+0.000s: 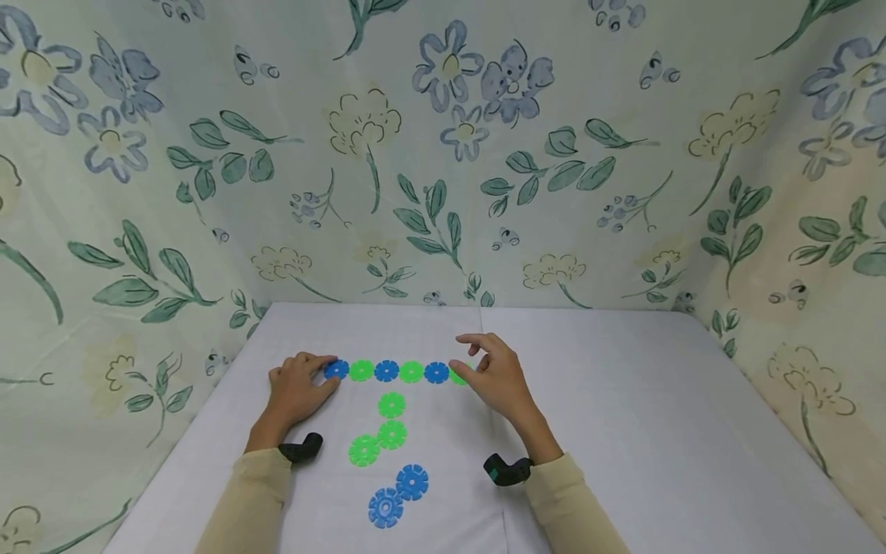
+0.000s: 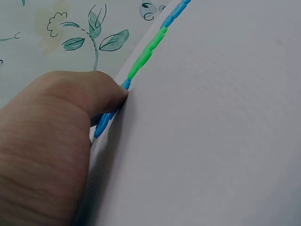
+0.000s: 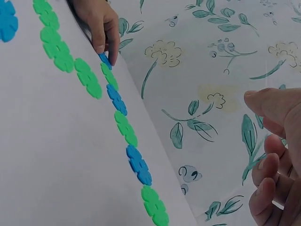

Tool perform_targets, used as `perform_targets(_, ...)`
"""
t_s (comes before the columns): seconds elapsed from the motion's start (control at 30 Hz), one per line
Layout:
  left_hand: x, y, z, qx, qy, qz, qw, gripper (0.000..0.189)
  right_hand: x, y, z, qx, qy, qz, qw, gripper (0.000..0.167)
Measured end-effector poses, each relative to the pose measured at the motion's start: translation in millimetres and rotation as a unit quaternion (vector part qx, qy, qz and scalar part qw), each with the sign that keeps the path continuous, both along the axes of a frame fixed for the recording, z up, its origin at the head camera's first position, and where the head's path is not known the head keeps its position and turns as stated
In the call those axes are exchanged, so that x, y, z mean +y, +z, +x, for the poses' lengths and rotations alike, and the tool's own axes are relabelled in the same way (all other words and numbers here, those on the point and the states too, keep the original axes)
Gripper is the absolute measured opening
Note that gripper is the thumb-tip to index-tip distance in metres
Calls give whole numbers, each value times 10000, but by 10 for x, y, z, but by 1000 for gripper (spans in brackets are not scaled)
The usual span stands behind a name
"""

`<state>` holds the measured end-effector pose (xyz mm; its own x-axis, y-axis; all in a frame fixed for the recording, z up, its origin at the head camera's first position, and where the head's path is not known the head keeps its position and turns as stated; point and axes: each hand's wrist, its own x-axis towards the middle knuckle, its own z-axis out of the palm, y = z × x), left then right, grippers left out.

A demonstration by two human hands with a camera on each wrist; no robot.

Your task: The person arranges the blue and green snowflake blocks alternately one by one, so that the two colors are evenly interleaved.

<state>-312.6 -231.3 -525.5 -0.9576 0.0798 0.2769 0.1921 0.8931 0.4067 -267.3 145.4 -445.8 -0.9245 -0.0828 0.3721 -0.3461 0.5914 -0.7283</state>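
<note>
A straight row of notched plastic discs, blue and green by turns, lies on the white table. With thumb and fingers, my left hand [image 1: 299, 387] pinches the blue disc [image 1: 337, 370] at the row's left end; its thumb [image 2: 110, 96] presses that disc's near edge. At the other end, my right hand [image 1: 495, 375] hovers by the last green disc [image 3: 154, 206], overlapping it in the head view. Thumb and index finger are spread apart there, the other fingers loosely bent, and nothing is held. Between the ends lie a green disc [image 1: 361, 371] and a blue disc [image 1: 386, 371], among others.
Nearer me are a single green disc [image 1: 391, 405], a green pair [image 1: 364, 451] touching at the edges, and a blue pair [image 1: 385, 508]. A flowered curtain [image 1: 443, 223] surrounds the white table [image 1: 657, 431] at the back and sides. Dark wrist cameras [image 1: 507, 469] sit on both wrists.
</note>
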Motion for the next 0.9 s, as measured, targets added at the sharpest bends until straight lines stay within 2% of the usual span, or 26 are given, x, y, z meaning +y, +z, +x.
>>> perform_targets(0.2,-2,-6,-6,34,8,-28,10000,47,-122,-45,40,133,111,464,9988,41)
perform_targets(0.4,2,-2,-12,-7,9,-41,10000,47,-221,-81,75,201,431,676,9966,38)
perform_targets(0.77,-4,-5,-20,-28,52,-96,9999,47,-343,-173,117,-217,1050,667,9920,37)
perform_targets(0.9,-7,-7,-24,-15,46,-80,10000,47,-400,-180,152,-373,1189,851,9886,37)
